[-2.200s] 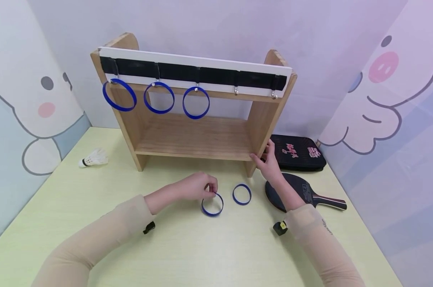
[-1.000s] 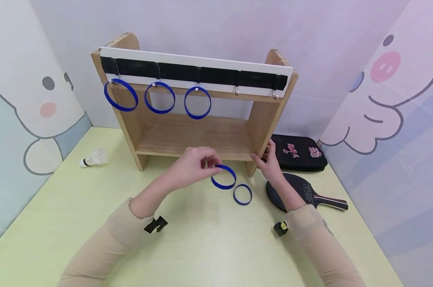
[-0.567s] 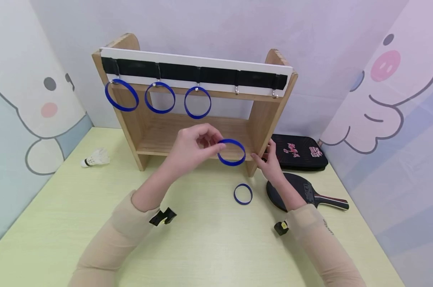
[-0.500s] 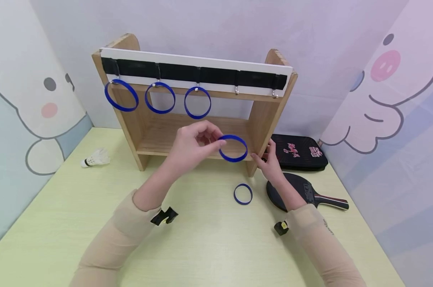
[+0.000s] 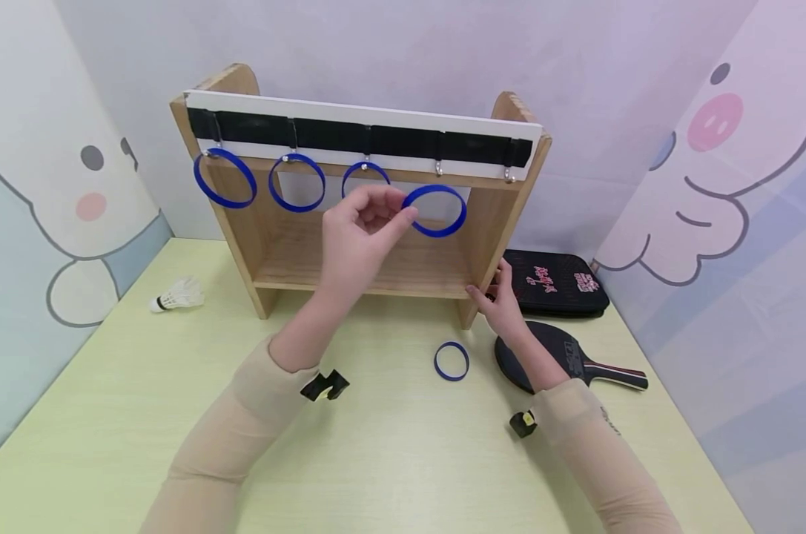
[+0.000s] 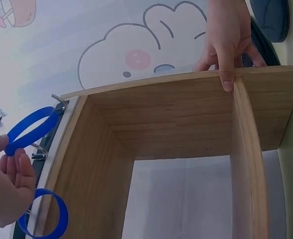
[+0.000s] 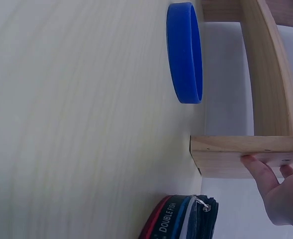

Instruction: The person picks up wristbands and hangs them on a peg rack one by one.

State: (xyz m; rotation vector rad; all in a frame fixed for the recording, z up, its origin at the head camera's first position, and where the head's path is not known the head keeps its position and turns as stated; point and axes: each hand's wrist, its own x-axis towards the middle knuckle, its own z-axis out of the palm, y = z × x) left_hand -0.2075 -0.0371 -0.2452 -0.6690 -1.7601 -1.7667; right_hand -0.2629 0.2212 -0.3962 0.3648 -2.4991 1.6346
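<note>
Left hand: The left hand point(image 5: 359, 230) is up in front of the wooden shelf point(image 5: 429, 259). Its thumb and finger pinch the left edge of a blue ring point(image 5: 443, 233). Its other fingers curl in.
Pinched ring: It is up in the air, just under the fourth hook point(image 5: 439, 169) in the head view. A small gap shows between its top edge and the hook tip. I cannot tell how far in front of the hook it is.
Right hand: The right hand point(image 5: 503, 308) grips the low right side of the shelf, thumb on the front edge, fingers round the outer side.
Hanging rings: The first ring point(image 5: 225, 202), second ring point(image 5: 296, 208) and third ring point(image 5: 365, 165) hang on hooks. The left hand hides the third one's bottom.
End hook: The fifth hook point(image 5: 509, 176) is near the right edge of the white board point(image 5: 376, 113).
Table ring: Another ring point(image 5: 450, 379) lies on the table point(image 5: 403, 460), with a small gap between it and the black bat point(image 5: 563, 348).
Right edge: The bat and a black case point(image 5: 549, 285) lie near the table's right edge. The right arm goes over the bat.
Left edge: A shuttlecock point(image 5: 179, 294) lies near it, with a gap before the shelf.
</note>
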